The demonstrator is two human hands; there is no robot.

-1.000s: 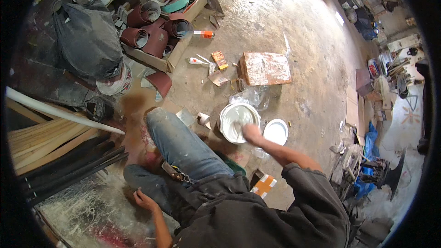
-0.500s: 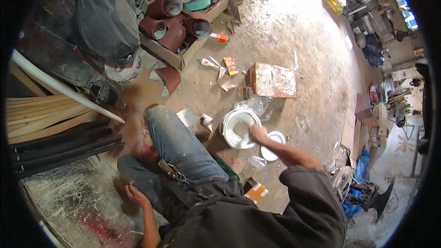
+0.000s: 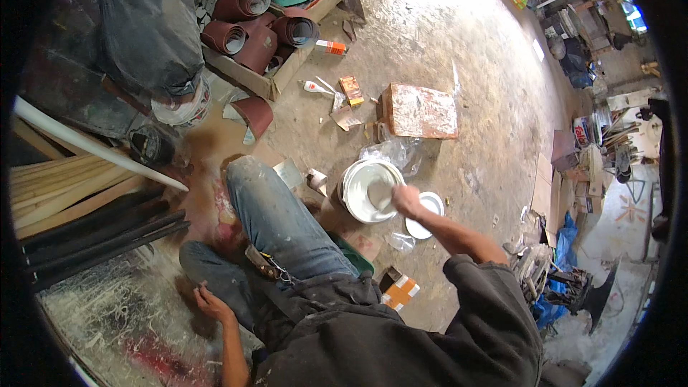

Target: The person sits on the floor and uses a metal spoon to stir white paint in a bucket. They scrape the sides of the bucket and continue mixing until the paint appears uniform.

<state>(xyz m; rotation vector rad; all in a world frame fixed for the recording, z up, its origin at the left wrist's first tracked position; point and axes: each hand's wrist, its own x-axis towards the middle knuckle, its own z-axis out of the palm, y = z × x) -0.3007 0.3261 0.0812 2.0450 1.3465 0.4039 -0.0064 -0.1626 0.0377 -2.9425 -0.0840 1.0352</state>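
Note:
A white round bucket (image 3: pixel 349 199) stands on the floor ahead of my knee, with pale material inside. At its right rim my right hand (image 3: pixel 407 201) is closed in a fist. From it a greyish flat blade, like a putty knife (image 3: pixel 380 193), reaches into the bucket; its handle is hidden by my fingers. Close by on the right lies a white round lid (image 3: pixel 425 216), partly behind my forearm. My left hand (image 3: pixel 212 302) rests beside my folded leg, its fingers loosely bent and apart, with nothing visible in it.
Clear plastic wrapping (image 3: pixel 401 154) lies between the bucket and a paint-stained block (image 3: pixel 423 111). A crate (image 3: pixel 269 86) of sandpaper rolls (image 3: pixel 244 3) stands at the far left. Small boxes (image 3: pixel 351 90) litter the floor. Long pale strips (image 3: pixel 79 190) lie left of my legs.
My right hand and the blade have shifted slightly rightward against the bucket. The whole view has tilted a little, so everything sits slightly higher. My left hand stays in place.

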